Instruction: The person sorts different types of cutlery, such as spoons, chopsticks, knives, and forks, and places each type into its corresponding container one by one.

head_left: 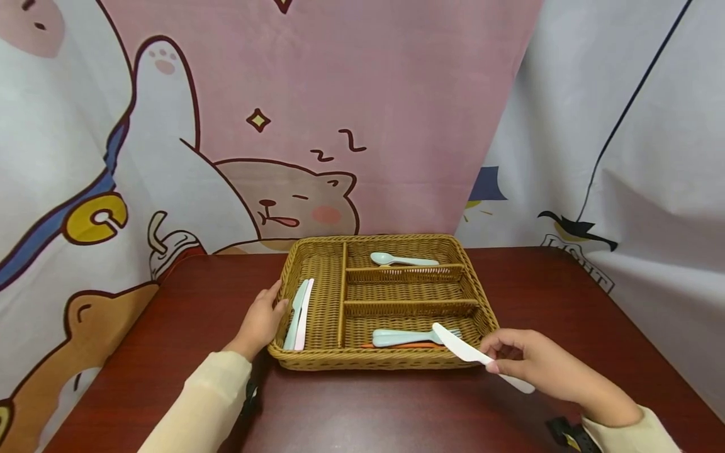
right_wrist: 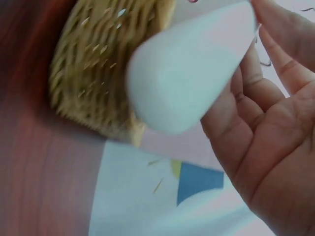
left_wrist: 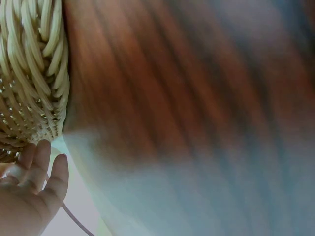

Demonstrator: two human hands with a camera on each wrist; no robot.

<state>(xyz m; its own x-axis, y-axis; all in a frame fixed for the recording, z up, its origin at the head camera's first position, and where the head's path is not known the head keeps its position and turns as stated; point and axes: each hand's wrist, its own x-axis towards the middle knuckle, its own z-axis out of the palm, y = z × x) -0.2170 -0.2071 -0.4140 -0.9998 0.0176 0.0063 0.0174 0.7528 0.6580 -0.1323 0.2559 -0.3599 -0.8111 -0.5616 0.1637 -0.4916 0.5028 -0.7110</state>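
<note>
My right hand [head_left: 546, 368] pinches a white plastic knife [head_left: 461, 347] between thumb and fingers, over the front right corner of a woven cutlery tray [head_left: 379, 362]. The blade points left; in the right wrist view the knife's rounded handle end [right_wrist: 182, 73] is close to the camera. My left hand [head_left: 263, 321] rests at the tray's left rim; its fingers [left_wrist: 59, 177] reach the woven outer side in the left wrist view. Inside the left compartment lie a pale green knife [head_left: 296, 314] and a pink one [head_left: 304, 314]. Pale green forks [head_left: 402, 338] lie in the front compartment.
A pale green spoon [head_left: 404, 260] lies in the back compartment. Something orange [head_left: 368, 345] shows under the forks. The tray stands on a dark red table [head_left: 362, 409], with a printed cartoon curtain [head_left: 408, 126] hanging behind and at both sides.
</note>
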